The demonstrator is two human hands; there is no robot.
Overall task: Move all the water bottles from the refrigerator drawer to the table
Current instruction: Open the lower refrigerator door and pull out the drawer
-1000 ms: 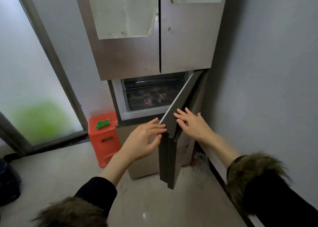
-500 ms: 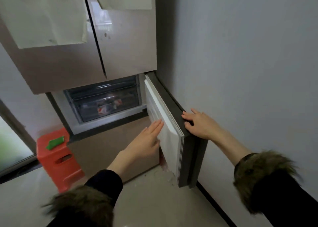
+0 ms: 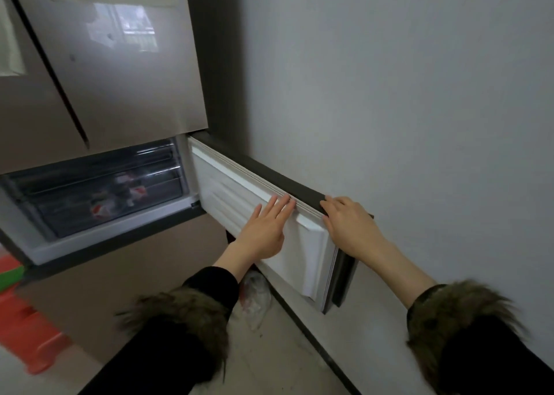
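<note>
At the lower left of the frame stands an orange plastic stool (image 3: 28, 331) with something green (image 3: 10, 276) on it, a crumpled clear plastic bag (image 3: 254, 298) lies on the floor (image 3: 269, 361) at the bottom centre, and a grey wall (image 3: 404, 95) fills the right side.

Two bare forearms, wrists exposed. Left black fabric sleeve (image 3: 168, 343) ends in a shaggy brown-olive fur cuff (image 3: 180, 313). Right black sleeve (image 3: 497, 361) carries a matching fur cuff (image 3: 455, 313). No rings or watch visible.
</note>
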